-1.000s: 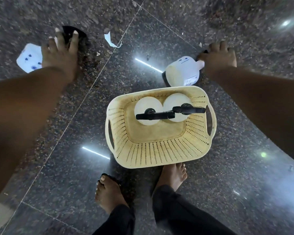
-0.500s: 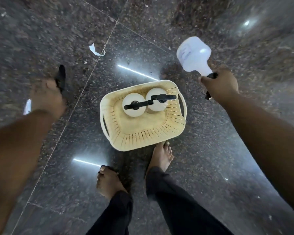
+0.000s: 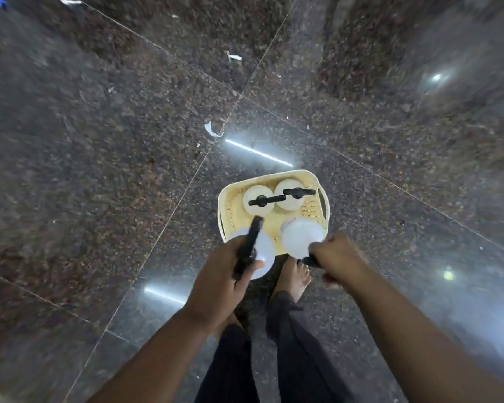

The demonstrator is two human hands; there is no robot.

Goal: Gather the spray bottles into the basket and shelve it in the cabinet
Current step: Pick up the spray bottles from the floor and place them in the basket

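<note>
Down at the bottom, dark trouser legs (image 3: 291, 344) and a bare foot (image 3: 294, 276) on the polished dark granite floor (image 3: 99, 170), toes right up against the near edge of the basket. Two bare forearms reach forward from either side. The left hand (image 3: 216, 283) is wrapped tight around the black trigger head (image 3: 249, 245) of a white plastic spray bottle (image 3: 264, 254), fingers closed on the neck, the bottle body hanging below over the near left corner of the basket. The right hand (image 3: 336, 258) is curled shut on the black sprayer of a second white spray bottle (image 3: 300, 237), its round body tilted forward over the near right part of the basket; whether either bottle touches the basket, hard to say through the blur. Beyond them, the cream perforated plastic basket (image 3: 322, 199) with cut-out side handles sits on the floor, and at its far end two more white spray bottles stand upright side by side, the left one (image 3: 256, 199) and the right one (image 3: 288, 196), black nozzles pointing right. Farther out, a torn scrap of white paper (image 3: 211, 130) lies by a tile seam, another small scrap (image 3: 233, 56) beyond it.
</note>
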